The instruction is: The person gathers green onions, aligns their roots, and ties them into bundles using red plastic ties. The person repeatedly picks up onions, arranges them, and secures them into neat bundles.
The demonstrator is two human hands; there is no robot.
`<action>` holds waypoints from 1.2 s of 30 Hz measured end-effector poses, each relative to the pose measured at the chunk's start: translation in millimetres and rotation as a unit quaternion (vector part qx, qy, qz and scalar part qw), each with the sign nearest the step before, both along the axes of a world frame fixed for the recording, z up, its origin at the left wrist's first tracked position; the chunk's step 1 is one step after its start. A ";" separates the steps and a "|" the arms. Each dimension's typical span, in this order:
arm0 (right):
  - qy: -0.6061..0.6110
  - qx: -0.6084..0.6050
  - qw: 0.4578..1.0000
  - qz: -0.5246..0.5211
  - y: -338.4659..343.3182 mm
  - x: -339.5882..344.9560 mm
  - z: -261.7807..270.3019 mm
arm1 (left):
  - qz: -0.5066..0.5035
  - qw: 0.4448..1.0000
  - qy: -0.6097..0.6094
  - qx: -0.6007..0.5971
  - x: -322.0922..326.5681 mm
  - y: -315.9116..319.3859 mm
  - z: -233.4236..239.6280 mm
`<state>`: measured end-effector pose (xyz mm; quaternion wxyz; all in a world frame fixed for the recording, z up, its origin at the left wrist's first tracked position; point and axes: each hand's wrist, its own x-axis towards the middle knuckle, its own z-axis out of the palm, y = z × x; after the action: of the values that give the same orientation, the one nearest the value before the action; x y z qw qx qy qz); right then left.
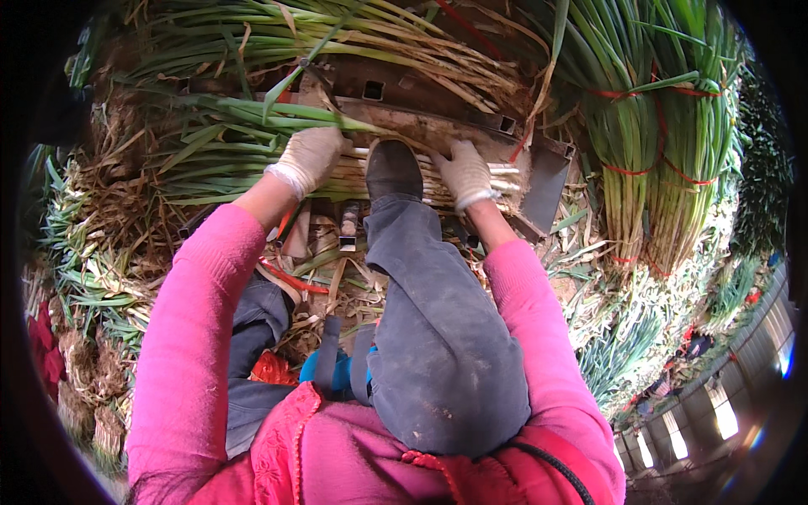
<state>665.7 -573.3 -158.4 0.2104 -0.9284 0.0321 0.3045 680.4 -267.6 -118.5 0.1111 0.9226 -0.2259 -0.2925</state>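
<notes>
A bundle of green onions [341, 183] lies across a low metal frame [548, 189], its leaves to the left and white ends to the right. My left hand [314, 158], in a pale knit glove, is curled over the stalks where green turns to white. My right hand [466, 173], gloved alike, grips the white ends, thumb towards the left. Between both hands, my dark shoe [394, 170] presses down on the bundle. One long stalk [353, 123] runs along the far side of the bundle. The fingertips of both hands are partly hidden.
More loose green onions [379, 44] lie beyond the frame. Tall bundles [631, 145] tied with red bands stand at the right. Dry leaves and trimmings [341, 278] litter the ground, with a red strap [293, 278] among them. Square tube ends [348, 242] stick out towards me.
</notes>
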 end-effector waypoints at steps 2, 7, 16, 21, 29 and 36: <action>-0.013 -0.013 1.000 0.017 -2.3 -8.6 -1.7 | 0.007 1.000 0.010 -0.013 2.6 0.0 7.2; -0.077 0.054 0.995 -0.014 -9.0 -20.3 -4.5 | 0.004 0.999 0.003 -0.045 18.1 0.2 21.5; -0.080 0.037 0.995 0.038 -12.9 -18.4 -12.0 | 0.017 0.988 0.047 0.147 46.3 33.9 19.4; -0.095 0.053 0.993 0.035 -12.4 -18.6 -13.0 | 0.056 0.974 -0.022 0.220 25.7 145.6 40.6; -0.059 0.025 0.998 0.017 -10.4 -18.4 -9.7 | 0.126 0.939 -0.102 0.302 19.8 249.4 154.4; -0.025 0.032 0.999 -0.003 -10.8 -16.0 -9.7 | 0.314 0.872 -0.324 0.189 71.2 134.5 119.2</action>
<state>649.7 -584.1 -168.1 0.2422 -0.9283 0.0199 0.2813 751.5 -133.1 0.7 -0.0584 0.9913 0.1124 0.0357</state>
